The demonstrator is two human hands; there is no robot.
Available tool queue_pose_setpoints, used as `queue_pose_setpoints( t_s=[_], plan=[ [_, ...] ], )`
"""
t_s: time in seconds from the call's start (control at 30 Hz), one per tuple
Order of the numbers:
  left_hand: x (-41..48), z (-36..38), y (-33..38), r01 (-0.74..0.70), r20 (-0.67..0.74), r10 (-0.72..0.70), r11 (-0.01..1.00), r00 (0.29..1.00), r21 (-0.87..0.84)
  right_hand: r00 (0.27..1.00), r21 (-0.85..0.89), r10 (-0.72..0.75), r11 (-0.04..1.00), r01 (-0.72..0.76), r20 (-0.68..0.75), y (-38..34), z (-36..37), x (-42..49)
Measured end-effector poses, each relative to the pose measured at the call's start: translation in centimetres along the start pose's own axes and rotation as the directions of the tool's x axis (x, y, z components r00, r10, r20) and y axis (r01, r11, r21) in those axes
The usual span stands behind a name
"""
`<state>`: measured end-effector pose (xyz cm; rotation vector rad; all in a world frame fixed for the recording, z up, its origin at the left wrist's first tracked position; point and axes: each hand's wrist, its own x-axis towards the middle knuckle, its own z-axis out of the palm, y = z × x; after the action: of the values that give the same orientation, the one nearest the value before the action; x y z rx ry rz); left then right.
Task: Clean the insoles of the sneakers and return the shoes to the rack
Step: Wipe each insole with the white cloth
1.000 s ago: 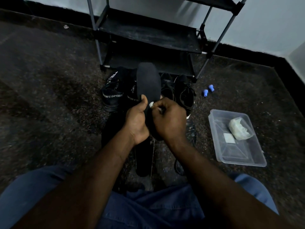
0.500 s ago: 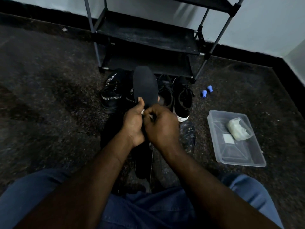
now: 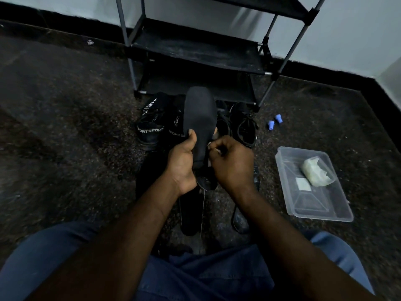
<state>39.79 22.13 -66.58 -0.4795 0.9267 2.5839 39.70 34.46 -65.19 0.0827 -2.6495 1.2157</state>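
Surface is a dark speckled stone floor (image 3: 65,127); black metal-frame shoe rack (image 3: 195,53) stands on it against the wall. Just in front of the rack: pair of black sneakers with white "SPORT" lettering (image 3: 149,129) on the left, pair of black lace-up sneakers (image 3: 246,127) on the right. Two small blue plastic caps (image 3: 274,122) right of those, touching each other. Clear rectangular plastic tub (image 3: 314,203) further right, well apart from the shoes. Flat black insoles (image 3: 191,213) lie nearer, between the shoes and the knees.
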Motion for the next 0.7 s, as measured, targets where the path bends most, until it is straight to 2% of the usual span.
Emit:
queue_pose_setpoints(
  t_s=[0.13, 0.23, 0.33, 0.43, 0.57, 0.7],
  plan=[
    [0.3, -0.2, 0.1, -0.068, -0.045, 0.073, 0.991, 0.996, 0.112, 0.984, 0.178, 0.159, 0.974, -0.143, -0.079, 0.6, -1.8, 1.7],
    [0.4, -0.3, -0.2, -0.093, -0.07, 0.105, 0.983, 0.992, 0.158, 0.972, 0.343, 0.232, 0.916, -0.209, -0.027, 0.7, -2.8, 2.7],
    [0.6, -0.3, -0.4, -0.103, -0.1, 0.119, 0.983, 0.988, 0.15, 0.982, 0.401, 0.184, 0.897, -0.188, 0.049, 0.5, -3.7, 3.1],
    [1.1, -0.6, -0.5, -0.121, -0.096, 0.136, 0.982, 0.986, 0.146, 0.991, 0.319, 0.112, 0.939, -0.128, 0.068, 0.7, -4.0, 3.3],
    [1.2, -0.6, -0.4, -0.123, -0.127, 0.147, 0.977, 0.981, 0.175, 0.978, 0.422, 0.117, 0.888, -0.181, 0.173, 0.8, -3.8, 3.0],
    [1.3, -0.8, -0.5, -0.095, -0.121, 0.121, 0.976, 0.985, 0.197, 0.95, 0.4, -0.038, 0.912, -0.094, 0.309, 0.2, -3.4, 2.6]
  ],
)
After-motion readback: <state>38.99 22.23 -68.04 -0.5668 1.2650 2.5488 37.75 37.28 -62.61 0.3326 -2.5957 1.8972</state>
